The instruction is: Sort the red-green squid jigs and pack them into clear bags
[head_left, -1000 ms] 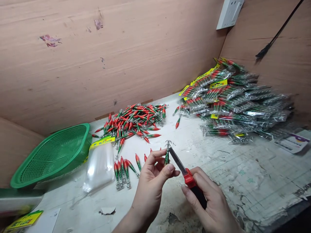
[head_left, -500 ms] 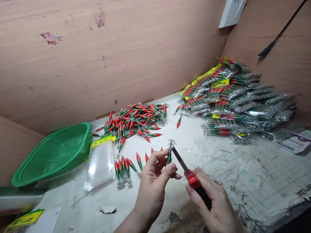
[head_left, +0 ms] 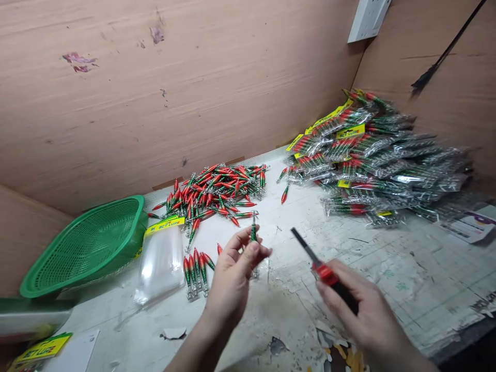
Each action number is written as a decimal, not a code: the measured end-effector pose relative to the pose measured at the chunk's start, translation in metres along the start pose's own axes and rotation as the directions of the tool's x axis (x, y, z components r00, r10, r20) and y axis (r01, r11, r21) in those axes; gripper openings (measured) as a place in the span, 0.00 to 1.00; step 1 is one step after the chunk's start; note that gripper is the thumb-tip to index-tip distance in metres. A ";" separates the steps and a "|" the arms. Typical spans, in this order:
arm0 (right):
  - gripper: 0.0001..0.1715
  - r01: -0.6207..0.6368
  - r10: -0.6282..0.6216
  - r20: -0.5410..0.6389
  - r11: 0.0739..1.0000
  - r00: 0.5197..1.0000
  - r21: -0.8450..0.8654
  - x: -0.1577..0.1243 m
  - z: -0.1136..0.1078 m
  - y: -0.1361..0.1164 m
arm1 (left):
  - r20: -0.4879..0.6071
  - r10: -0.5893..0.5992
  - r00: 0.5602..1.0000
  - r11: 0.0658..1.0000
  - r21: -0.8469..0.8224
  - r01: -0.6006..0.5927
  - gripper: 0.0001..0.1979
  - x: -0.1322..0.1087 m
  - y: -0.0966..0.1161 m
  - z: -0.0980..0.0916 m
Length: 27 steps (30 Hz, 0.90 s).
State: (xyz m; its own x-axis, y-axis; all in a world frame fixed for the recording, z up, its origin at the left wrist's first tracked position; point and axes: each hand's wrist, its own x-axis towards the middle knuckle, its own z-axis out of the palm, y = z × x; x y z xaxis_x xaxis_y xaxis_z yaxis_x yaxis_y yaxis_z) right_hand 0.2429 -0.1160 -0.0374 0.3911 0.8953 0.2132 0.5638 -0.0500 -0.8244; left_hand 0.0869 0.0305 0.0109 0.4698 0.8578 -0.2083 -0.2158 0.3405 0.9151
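Note:
My left hand (head_left: 232, 276) pinches a small green and red squid-jig lure (head_left: 253, 231) upright between thumb and fingers. My right hand (head_left: 358, 305) grips a red and black utility knife (head_left: 318, 264), its blade pointing up and left, a little apart from the lure. Just left of my left hand, a short row of lures (head_left: 196, 271) lies on the worn white table (head_left: 387, 258). Behind it is a loose pile of lures (head_left: 217, 191).
A stack of clear bags with yellow headers (head_left: 159, 258) lies beside a green mesh basket (head_left: 87, 245) at the left. A heap of bagged lures (head_left: 372, 160) fills the back right corner. Plywood walls (head_left: 194, 82) close the back and sides. A white socket (head_left: 366, 18) hangs above.
The knife blade was at the lure's hooks; now my hands have drawn apart. The left hand moved left with the lure, and the right hand shifted right and down with the knife.

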 end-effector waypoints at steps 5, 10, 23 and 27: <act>0.19 -0.029 -0.176 -0.217 0.711 0.960 -0.703 0.009 -0.039 0.067 | 0.338 0.316 0.887 0.617 0.637 -0.462 0.08 0.036 0.003 -0.021; 0.22 -0.049 -0.198 -0.180 0.530 0.964 -0.847 0.008 -0.042 0.100 | 0.781 0.036 0.623 0.254 0.596 -0.762 0.13 0.065 -0.017 -0.014; 0.10 0.452 -0.307 0.338 0.484 0.890 -0.749 0.132 -0.038 0.051 | 0.607 0.211 0.766 -0.065 0.790 -0.609 0.16 0.106 -0.009 -0.036; 0.13 0.576 -0.302 0.490 0.438 0.818 -0.690 0.204 -0.004 0.047 | 0.566 0.223 0.793 -0.070 0.821 -0.566 0.12 0.137 -0.009 -0.012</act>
State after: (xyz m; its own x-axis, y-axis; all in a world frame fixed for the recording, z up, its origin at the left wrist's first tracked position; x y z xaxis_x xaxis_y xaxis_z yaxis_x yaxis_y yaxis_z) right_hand 0.3525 0.0622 -0.0305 -0.2073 0.9640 0.1666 0.9744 0.1882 0.1234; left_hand 0.1431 0.1490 -0.0300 0.8095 0.5384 0.2341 0.4518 -0.8260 0.3371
